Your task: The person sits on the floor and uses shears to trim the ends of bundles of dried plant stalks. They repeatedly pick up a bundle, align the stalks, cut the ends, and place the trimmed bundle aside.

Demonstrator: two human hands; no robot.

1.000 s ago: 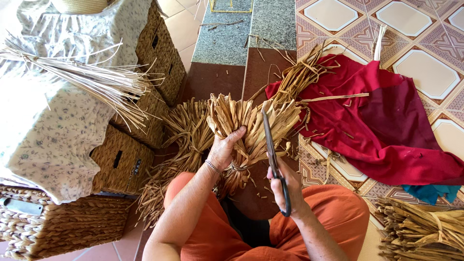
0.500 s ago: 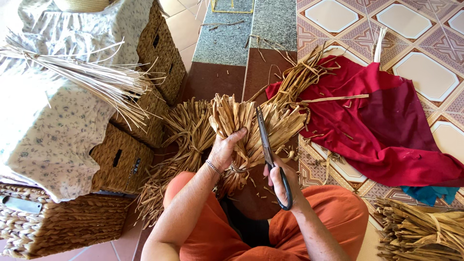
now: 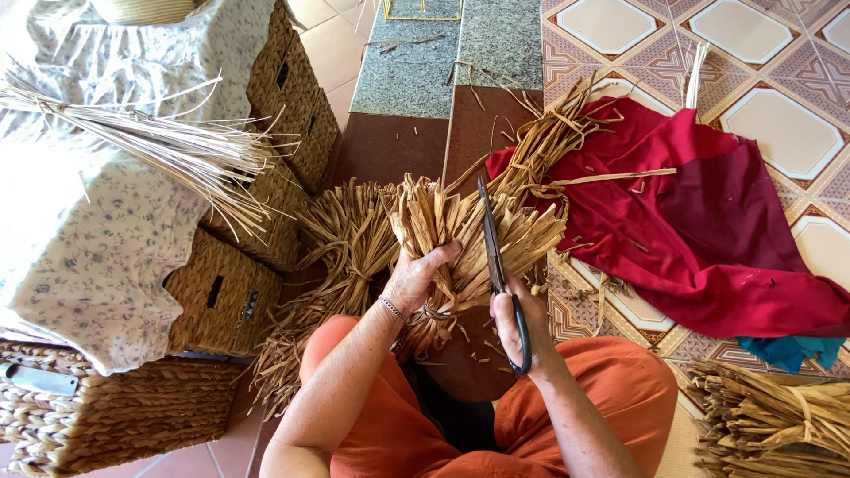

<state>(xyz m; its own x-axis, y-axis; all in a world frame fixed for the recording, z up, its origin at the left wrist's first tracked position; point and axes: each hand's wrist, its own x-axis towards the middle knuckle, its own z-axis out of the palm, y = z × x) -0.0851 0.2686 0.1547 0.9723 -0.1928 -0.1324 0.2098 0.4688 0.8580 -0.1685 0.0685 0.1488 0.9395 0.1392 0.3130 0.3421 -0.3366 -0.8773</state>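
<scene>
Dry straw bundle (image 3: 460,239) sits in middle, your left hand (image 3: 414,279) wrapped tight around its tied part. Your right hand (image 3: 518,319) grips one pair of dark scissors (image 3: 496,257), fingers through loop, blades almost shut, tips pointing to 12 o'clock into straw. Second bundle (image 3: 341,243) lies at 9 o'clock of first. Third bundle (image 3: 779,420) at 4 o'clock. One red cloth (image 3: 708,221) at 2 o'clock. Three woven baskets (image 3: 221,296) at 9 o'clock, under flowery cloth (image 3: 97,239).
</scene>
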